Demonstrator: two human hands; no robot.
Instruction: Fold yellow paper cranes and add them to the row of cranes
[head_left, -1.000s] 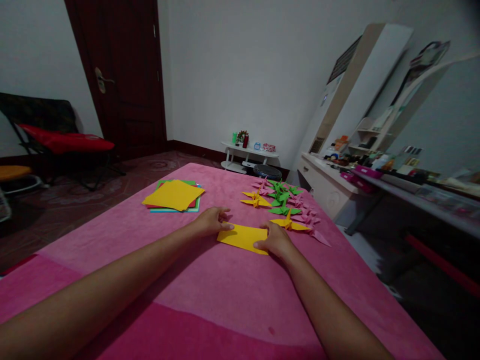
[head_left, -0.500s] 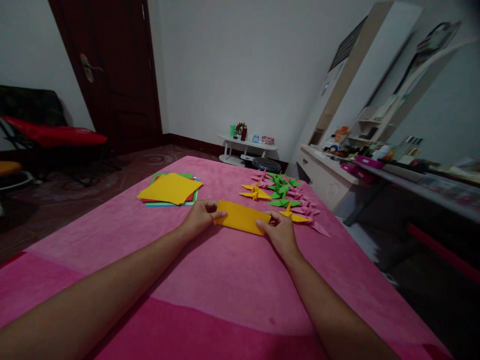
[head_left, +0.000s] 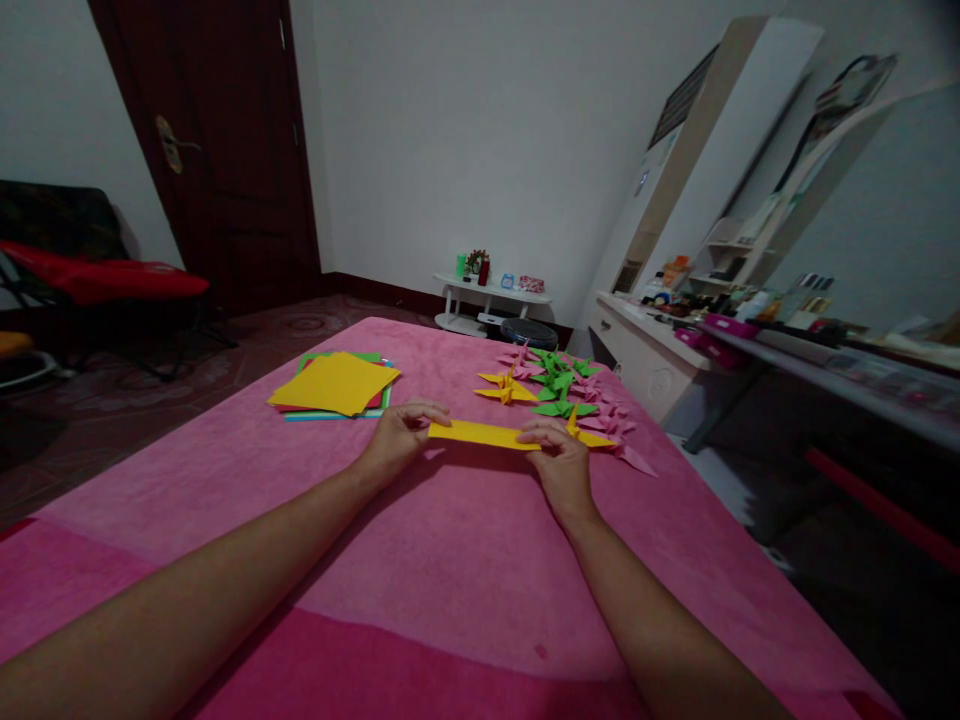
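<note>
While it is being held by both ends, yellow paper: it is showing as a narrow band, lying crosswise over the pink cloth; whether it is touching the cloth, I cannot tell.
Left hand: it is pinching the paper's left end, fingers reaching along the top edge.
Right hand: it is pinching the right end, fingers curling over it.
Yellow cranes: one is sitting just beyond the right hand, partly hidden; another is standing farther off, beyond the paper.
Green cranes: they are clustering beside the yellow ones.
Pink cranes: they are lying along the cluster's right side.
Paper stack: it is resting beyond the left hand, yellow on top, red, green and blue edges peeking out.
White table: it is standing against the far wall.
</note>
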